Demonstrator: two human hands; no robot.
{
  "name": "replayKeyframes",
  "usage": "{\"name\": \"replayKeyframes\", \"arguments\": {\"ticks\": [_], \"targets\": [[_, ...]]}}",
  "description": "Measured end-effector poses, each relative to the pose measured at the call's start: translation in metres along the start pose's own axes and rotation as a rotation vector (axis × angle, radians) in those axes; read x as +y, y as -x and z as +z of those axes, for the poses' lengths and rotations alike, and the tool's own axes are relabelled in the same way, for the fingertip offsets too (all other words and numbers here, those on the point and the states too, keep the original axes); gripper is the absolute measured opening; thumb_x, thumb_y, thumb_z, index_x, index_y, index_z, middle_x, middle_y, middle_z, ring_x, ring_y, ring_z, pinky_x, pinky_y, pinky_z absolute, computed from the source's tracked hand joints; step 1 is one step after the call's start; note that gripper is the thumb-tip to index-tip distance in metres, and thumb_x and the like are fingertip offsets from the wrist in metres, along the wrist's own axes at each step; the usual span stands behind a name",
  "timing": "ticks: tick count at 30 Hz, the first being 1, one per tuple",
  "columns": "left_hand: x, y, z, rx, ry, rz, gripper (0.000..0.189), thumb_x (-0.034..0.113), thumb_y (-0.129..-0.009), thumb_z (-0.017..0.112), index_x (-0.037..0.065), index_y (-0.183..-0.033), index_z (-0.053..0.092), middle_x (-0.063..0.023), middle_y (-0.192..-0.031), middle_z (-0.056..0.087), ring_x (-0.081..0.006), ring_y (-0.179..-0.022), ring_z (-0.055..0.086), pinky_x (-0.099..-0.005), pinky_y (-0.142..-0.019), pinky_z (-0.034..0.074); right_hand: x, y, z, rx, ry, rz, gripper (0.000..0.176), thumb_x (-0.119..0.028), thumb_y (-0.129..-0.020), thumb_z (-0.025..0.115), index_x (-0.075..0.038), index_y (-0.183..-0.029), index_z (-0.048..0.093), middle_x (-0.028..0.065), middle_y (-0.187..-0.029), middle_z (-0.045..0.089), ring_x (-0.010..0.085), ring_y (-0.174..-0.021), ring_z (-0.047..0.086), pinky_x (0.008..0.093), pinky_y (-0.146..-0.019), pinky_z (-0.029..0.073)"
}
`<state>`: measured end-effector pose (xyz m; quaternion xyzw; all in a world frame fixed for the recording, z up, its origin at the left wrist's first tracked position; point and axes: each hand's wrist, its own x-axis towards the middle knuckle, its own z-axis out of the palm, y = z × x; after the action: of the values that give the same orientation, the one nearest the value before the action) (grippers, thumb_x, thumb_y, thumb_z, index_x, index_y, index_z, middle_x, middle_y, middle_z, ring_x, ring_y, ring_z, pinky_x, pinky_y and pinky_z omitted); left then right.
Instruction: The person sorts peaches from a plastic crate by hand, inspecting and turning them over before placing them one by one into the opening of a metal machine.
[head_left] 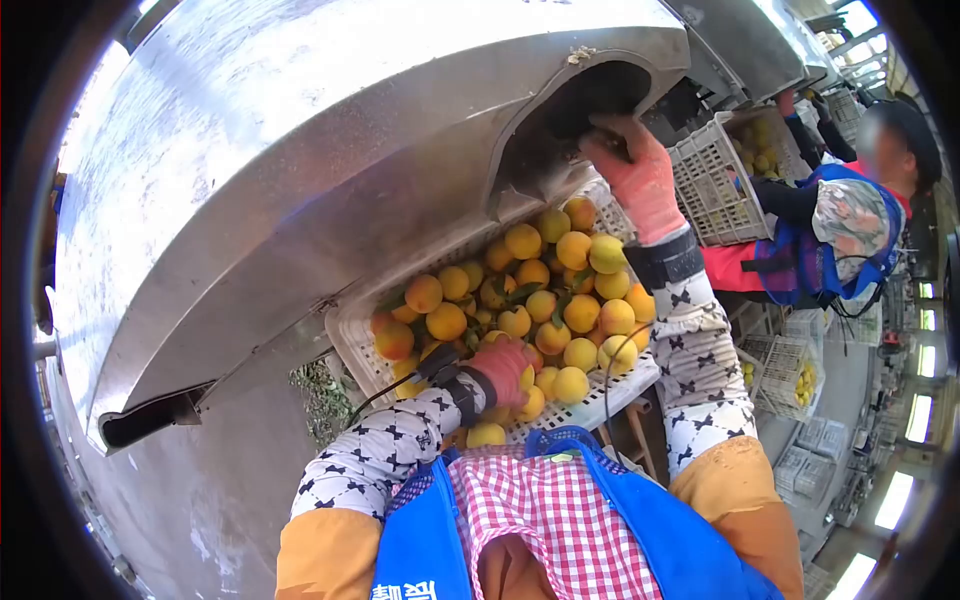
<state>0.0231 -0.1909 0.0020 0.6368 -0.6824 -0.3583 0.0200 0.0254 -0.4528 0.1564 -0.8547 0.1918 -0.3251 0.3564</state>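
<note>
A white plastic crate (352, 345) full of yellow peaches (541, 305), some with a red blush and green leaves between them, stands in front of me under a metal machine. My left hand (502, 368), in a pink glove, is down among the peaches near the crate's front side. Its fingers curl round a peach (527, 378), and their tips are partly hidden. My right hand (638, 180), also gloved in pink, is raised at the dark opening (560, 120) in the machine's side. Its thumb and fingers are apart, and I see no fruit between them.
The large curved metal housing (300, 170) overhangs the crate's far side. To the right, a co-worker in a blue vest (850, 235) is beside a tilted crate of fruit (715, 185). More crates (785, 370) stand behind. Leaf litter (318, 395) lies left of my crate.
</note>
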Motion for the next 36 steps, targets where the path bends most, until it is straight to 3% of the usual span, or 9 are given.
{"name": "replayKeyframes", "arguments": {"ticks": [4, 7, 11, 13, 20, 28, 31, 33, 36], "targets": [[-0.02, 0.012, -0.002, -0.021, 1.827, -0.042, 0.047, 0.024, -0.074, 0.075, 0.01, -0.117, 0.06, -0.0121, -0.112, 0.063, -0.0237, -0.104, 0.061, -0.0363, -0.091, 0.049, 0.029, 0.072, -0.01, -0.769, 0.958, 0.284, 0.058, -0.025, -0.072, 0.078, -0.006, -0.122, 0.055, 0.0166, -0.117, 0.058, 0.0334, -0.112, 0.057, 0.041, -0.094, 0.048], [-0.023, 0.024, -0.027, -0.119, 2.429, -0.004, 0.048, 0.021, -0.077, 0.076, 0.008, -0.12, 0.058, -0.0116, -0.116, 0.062, -0.0209, -0.11, 0.059, -0.0341, -0.095, 0.048, 0.085, 0.113, -0.002, -0.744, 1.011, 0.317, 0.063, -0.025, -0.07, 0.08, -0.005, -0.123, 0.053, 0.0179, -0.125, 0.053, 0.0353, -0.118, 0.053, 0.0421, -0.097, 0.047], [-0.033, 0.002, -0.002, 0.529, 1.521, 0.015, 0.043, 0.03, -0.094, 0.061, 0.0, -0.123, 0.055, -0.011, -0.107, 0.065, -0.0211, -0.097, 0.065, -0.0357, -0.085, 0.055, 0.015, 0.108, -0.015, -0.495, -0.053, 0.442, 0.087, -0.025, -0.066, 0.083, -0.004, -0.14, 0.042, 0.0179, -0.131, 0.054, 0.0296, -0.12, 0.055, 0.038, -0.1, 0.044], [0.005, 0.027, -0.08, 0.373, 2.09, -0.057, 0.048, 0.035, -0.094, 0.061, 0.0, -0.126, 0.054, -0.01, -0.113, 0.064, -0.0197, -0.1, 0.064, -0.0323, -0.086, 0.054, -0.019, 0.119, -0.008, -0.499, -0.304, 0.411, 0.094, -0.031, -0.065, 0.085, -0.003, -0.143, 0.04, 0.0169, -0.132, 0.054, 0.0261, -0.122, 0.053, 0.0358, -0.102, 0.042], [0.005, 0.031, -0.129, 0.724, 2.261, 0.319, 0.043, 0.028, -0.093, 0.061, 0.001, -0.126, 0.053, -0.0139, -0.119, 0.061, -0.024, -0.111, 0.06, -0.039, -0.093, 0.051, -0.066, 0.072, 0.011, -0.104, 0.06, 0.088, 0.086, -0.031, -0.064, 0.084, -0.001, -0.135, 0.047, 0.0172, -0.121, 0.06, 0.0351, -0.113, 0.055, 0.0412, -0.096, 0.046], [-0.015, 0.028, -0.095, 0.808, 2.715, 0.051, 0.04, 0.031, -0.093, 0.056, 0.003, -0.122, 0.053, -0.0157, -0.119, 0.061, -0.0331, -0.111, 0.058, -0.0521, -0.102, 0.043, 0.029, -0.01, 0.086, 0.077, 0.66, -0.292, 0.077, -0.031, -0.068, 0.08, -0.002, -0.132, 0.049, 0.0188, -0.115, 0.057, 0.0363, -0.104, 0.055, 0.0432, -0.09, 0.047], [-0.011, 0.032, -0.098, 0.79, 2.671, 0.21, 0.043, 0.033, -0.092, 0.056, 0.003, -0.123, 0.053, -0.0163, -0.122, 0.06, -0.0344, -0.115, 0.055, -0.0506, -0.105, 0.04, -0.066, 0.027, 0.023, -0.028, -0.025, 0.068, 0.083, -0.035, -0.068, 0.08, -0.003, -0.137, 0.044, 0.0251, -0.124, 0.053, 0.041, -0.107, 0.056, 0.0448, -0.09, 0.048], [-0.005, 0.032, -0.101, 1.032, 1.563, 0.095, 0.046, 0.034, -0.093, 0.054, 0.002, -0.126, 0.051, -0.0165, -0.126, 0.057, -0.0339, -0.12, 0.052, -0.0487, -0.108, 0.037, -0.067, 0.066, 0.014, -0.259, 0.083, -0.077, 0.084, -0.029, -0.067, 0.081, -0.003, -0.138, 0.044, 0.025, -0.127, 0.051, 0.0411, -0.111, 0.055, 0.0442, -0.094, 0.046], [-0.004, 0.036, -0.118, 0.607, 2.318, 0.718, 0.047, 0.026, -0.093, 0.056, 0.005, -0.134, 0.047, -0.0152, -0.137, 0.049, -0.0282, -0.128, 0.046, -0.0429, -0.111, 0.034, -0.076, 0.098, 0.03, -0.381, -0.189, 0.069, 0.082, -0.026, -0.068, 0.081, -0.004, -0.139, 0.044, 0.0251, -0.128, 0.05, 0.0413, -0.116, 0.052, 0.0442, -0.098, 0.044]]}}
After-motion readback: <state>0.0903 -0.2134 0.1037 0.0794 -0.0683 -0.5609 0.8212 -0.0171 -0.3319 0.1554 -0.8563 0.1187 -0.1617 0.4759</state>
